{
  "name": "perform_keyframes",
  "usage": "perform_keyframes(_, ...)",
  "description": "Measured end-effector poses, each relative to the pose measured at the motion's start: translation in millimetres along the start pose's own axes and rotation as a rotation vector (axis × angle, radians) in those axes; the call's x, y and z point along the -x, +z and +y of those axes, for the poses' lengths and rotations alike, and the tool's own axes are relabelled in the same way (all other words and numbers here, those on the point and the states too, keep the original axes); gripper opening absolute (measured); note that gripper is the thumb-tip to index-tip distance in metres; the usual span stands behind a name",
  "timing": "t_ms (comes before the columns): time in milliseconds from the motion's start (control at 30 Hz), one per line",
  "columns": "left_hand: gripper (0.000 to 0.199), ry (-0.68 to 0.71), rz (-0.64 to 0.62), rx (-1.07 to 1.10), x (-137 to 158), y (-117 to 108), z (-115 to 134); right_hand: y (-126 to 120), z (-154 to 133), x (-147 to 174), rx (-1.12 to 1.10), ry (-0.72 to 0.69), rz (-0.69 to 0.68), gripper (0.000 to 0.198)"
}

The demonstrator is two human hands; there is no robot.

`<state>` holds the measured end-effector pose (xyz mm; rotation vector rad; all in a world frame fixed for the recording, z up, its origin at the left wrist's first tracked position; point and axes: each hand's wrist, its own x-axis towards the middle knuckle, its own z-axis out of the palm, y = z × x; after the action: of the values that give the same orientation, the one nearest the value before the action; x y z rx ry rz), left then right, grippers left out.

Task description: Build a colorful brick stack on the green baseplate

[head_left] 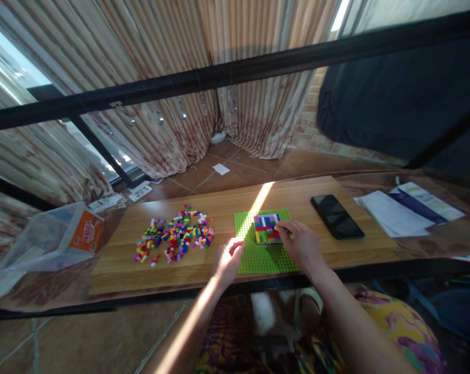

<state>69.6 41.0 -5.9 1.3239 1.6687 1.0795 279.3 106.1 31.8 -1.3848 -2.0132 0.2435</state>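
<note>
A bright green studded baseplate (254,262) lies on the wooden board in front of me. On it stands a low block of toy bricks (263,235) in rows of blue, white, red, yellow and green. My right hand (303,246) reaches over the block's right side, thumb and fingers pinched on a small yellow brick (276,227) at its edge. Closed in a loose pinch, my left hand (227,258) is at the baseplate's left edge, in a strip of sunlight. What its fingers hold, if anything, is too small to make out.
Loose colourful bricks (180,234) are spread over the left part of the wooden board (219,202). A clear plastic bin (51,234) with an orange label stands at far left. To the right lie a black phone (337,217) and papers (393,213). A dark rail (204,78) crosses behind.
</note>
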Motion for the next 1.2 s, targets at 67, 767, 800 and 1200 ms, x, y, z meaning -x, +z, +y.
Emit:
perform_keyframes(67,0.023,0.014,-0.004,-0.020,1,-1,-1,3,-1,0,0.054,-0.037,-0.001,0.022)
perform_keyframes(767,0.019,0.103,-0.002,-0.050,7,2,6,9,-1,0,-0.021,0.059,0.059,0.026)
perform_keyframes(800,0.019,0.104,-0.003,-0.051,7,2,6,10,0,0,-0.038,0.077,0.056,0.026)
perform_keyframes(1200,0.018,0.123,-0.009,-0.049,8,1,5,10,-6,-4,-0.284,0.301,0.030,0.025)
